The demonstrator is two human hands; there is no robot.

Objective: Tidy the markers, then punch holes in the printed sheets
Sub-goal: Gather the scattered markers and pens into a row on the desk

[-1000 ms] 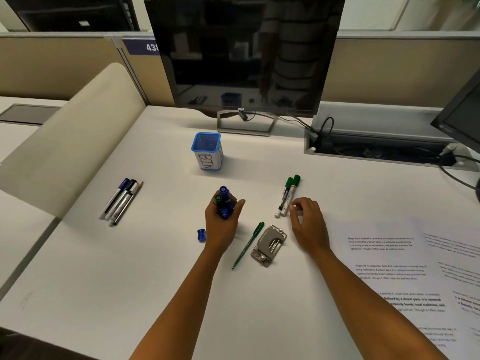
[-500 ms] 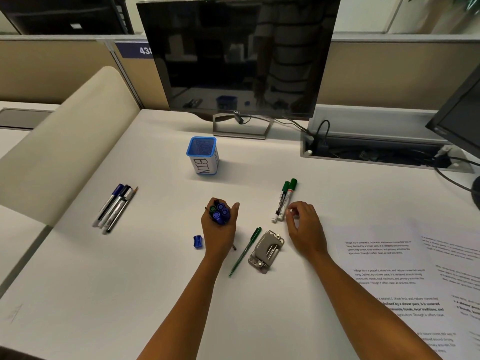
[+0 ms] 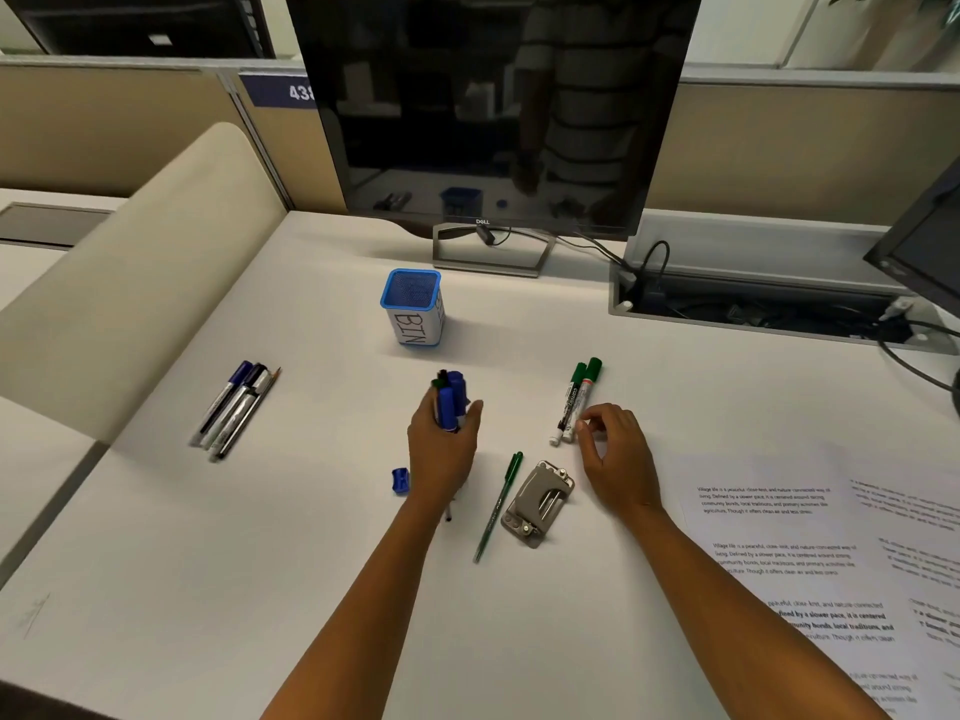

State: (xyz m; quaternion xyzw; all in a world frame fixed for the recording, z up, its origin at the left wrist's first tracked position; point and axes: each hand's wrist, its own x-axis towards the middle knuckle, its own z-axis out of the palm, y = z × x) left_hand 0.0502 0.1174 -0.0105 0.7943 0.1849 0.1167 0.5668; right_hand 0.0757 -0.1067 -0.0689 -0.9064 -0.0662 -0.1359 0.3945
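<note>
While our left hand (image 3: 441, 449) grips a bunch of markers (image 3: 451, 400), our right hand (image 3: 615, 459) sits loosely curled, holding nothing, touching 2 green markers (image 3: 575, 400).

White table (image 3: 311, 563). Blue-rimmed white cup (image 3: 413, 309) (black lettering). Blue-capped markers (image 3: 451, 400) in my left hand (image 3: 441, 449); two green-capped white markers (image 3: 576, 400) by my right hand (image 3: 615, 459); green pen (image 3: 498, 506); grey hole punch (image 3: 537, 504); white sheets (image 3: 810, 553), black print.
</note>
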